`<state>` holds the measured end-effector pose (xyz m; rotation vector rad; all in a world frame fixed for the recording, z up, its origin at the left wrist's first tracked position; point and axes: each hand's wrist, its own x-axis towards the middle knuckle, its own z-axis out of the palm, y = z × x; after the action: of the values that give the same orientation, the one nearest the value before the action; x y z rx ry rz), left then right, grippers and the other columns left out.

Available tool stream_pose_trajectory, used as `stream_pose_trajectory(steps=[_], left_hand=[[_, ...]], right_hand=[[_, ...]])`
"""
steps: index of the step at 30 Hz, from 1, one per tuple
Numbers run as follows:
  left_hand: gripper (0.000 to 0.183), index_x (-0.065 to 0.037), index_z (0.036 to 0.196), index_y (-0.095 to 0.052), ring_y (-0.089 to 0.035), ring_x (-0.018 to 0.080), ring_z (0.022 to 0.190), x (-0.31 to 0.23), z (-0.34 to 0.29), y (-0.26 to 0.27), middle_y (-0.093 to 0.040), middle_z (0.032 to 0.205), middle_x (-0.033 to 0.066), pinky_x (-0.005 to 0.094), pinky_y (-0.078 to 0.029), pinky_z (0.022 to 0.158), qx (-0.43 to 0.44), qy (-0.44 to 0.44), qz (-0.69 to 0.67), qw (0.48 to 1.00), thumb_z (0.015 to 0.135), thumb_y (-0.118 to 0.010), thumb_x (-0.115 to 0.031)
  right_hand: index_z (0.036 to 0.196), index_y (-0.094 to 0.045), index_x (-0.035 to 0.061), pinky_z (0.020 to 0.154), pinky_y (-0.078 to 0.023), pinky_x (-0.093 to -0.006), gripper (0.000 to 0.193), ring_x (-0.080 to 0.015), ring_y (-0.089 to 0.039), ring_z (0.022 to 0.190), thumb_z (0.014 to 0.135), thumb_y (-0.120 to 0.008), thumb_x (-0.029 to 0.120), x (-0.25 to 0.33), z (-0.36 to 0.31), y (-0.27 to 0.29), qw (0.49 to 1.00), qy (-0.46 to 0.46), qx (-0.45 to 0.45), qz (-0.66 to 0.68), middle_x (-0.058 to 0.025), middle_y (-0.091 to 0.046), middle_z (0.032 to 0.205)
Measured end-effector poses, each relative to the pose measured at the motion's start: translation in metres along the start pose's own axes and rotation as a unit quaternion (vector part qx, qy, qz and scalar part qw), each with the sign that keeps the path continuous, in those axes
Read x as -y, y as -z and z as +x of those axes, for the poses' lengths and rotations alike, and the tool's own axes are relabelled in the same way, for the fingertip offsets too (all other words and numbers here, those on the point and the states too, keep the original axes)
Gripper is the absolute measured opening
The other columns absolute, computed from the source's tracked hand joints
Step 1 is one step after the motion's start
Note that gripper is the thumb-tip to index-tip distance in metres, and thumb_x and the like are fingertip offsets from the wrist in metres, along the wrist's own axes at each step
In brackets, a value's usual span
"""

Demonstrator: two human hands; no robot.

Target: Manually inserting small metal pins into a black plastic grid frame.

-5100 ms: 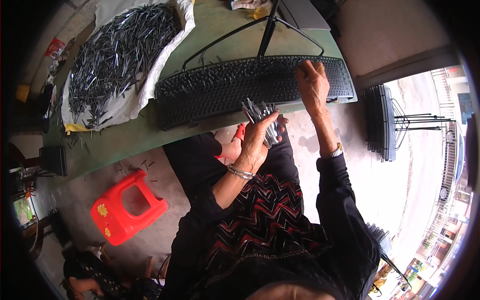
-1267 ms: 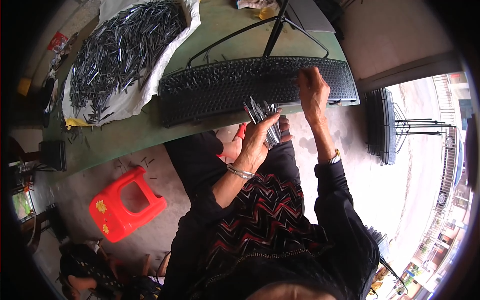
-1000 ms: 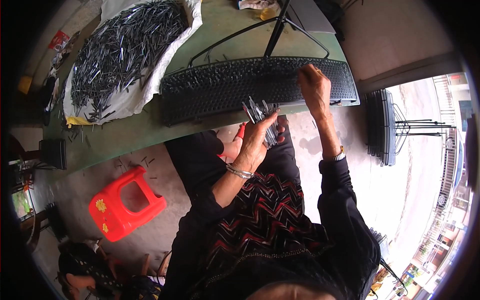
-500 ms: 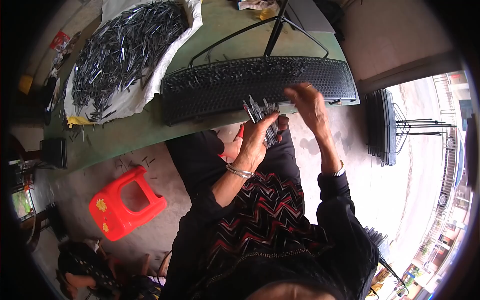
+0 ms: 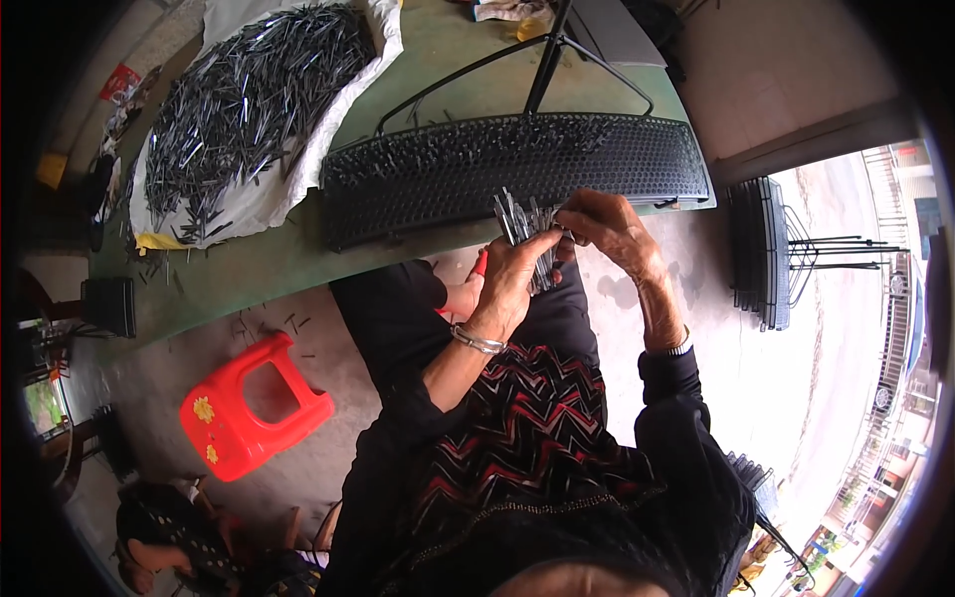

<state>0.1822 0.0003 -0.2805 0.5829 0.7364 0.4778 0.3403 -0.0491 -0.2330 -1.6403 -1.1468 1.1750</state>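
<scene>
My left hand (image 5: 504, 282) is closed around a bundle of thin, shiny dark strips (image 5: 519, 224), whose upper ends fan out past the fingers. Against the right side of this bundle, the thumb and fingers of my right hand (image 5: 614, 234) are pinched together; what lies between their tips is too small to make out. Just beyond both hands, a long black perforated panel (image 5: 428, 204) lies along the table edge. Short strips stick up from many holes in its far and left part, while its near rows show bare holes.
Loose dark strips (image 5: 259, 95) are heaped on a white sack (image 5: 373, 88) upon the green table (image 5: 214, 289). Black metal legs (image 5: 547, 70) rise behind the panel. A red plastic stool (image 5: 224, 403) is on the floor at left; stacked black panels (image 5: 759, 254) stand at right. Another person (image 5: 169, 527) is at lower left.
My right hand has come down and left from over the panel to the bundle, and its fingers have closed there. The left hand keeps its grip, nearly still.
</scene>
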Motion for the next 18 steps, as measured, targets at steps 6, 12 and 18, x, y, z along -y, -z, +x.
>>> stream_pose_trajectory(steps=[6,12,18], left_hand=[[0.016,-0.006,0.095,-0.068,-0.066,0.0123,0.072,0.003,0.002,0.002,-0.07,0.083,0.0045,0.0262,-0.045,0.052,-0.015,0.009,-0.024,1.0,0.084,-0.069,-0.016],[0.016,-0.004,0.097,-0.067,-0.067,0.0138,0.073,0.002,0.003,0.002,-0.071,0.085,0.0064,0.0259,-0.046,0.05,-0.02,0.0,-0.015,1.0,0.084,-0.068,-0.015],[0.018,-0.003,0.097,-0.067,-0.068,0.0149,0.071,0.001,0.003,0.003,-0.071,0.085,0.0068,0.0263,-0.046,0.049,-0.032,-0.018,0.015,0.999,0.085,-0.068,-0.016]], right_hand=[[0.089,-0.06,-0.0059,0.063,-0.049,-0.0272,0.015,-0.0143,-0.062,0.069,0.088,-0.06,0.01,-0.006,0.001,-0.005,1.0,-0.003,-0.001,0.014,-0.0099,-0.063,0.075],[0.089,-0.061,-0.0053,0.063,-0.049,-0.0272,0.017,-0.0127,-0.061,0.069,0.089,-0.059,0.011,-0.013,0.001,-0.007,1.0,0.011,-0.024,0.002,-0.0091,-0.065,0.075],[0.091,-0.062,-0.0052,0.063,-0.051,-0.0276,0.016,-0.0147,-0.063,0.069,0.09,-0.058,0.01,-0.01,0.001,-0.008,0.997,0.036,-0.06,-0.043,-0.0089,-0.064,0.076]])
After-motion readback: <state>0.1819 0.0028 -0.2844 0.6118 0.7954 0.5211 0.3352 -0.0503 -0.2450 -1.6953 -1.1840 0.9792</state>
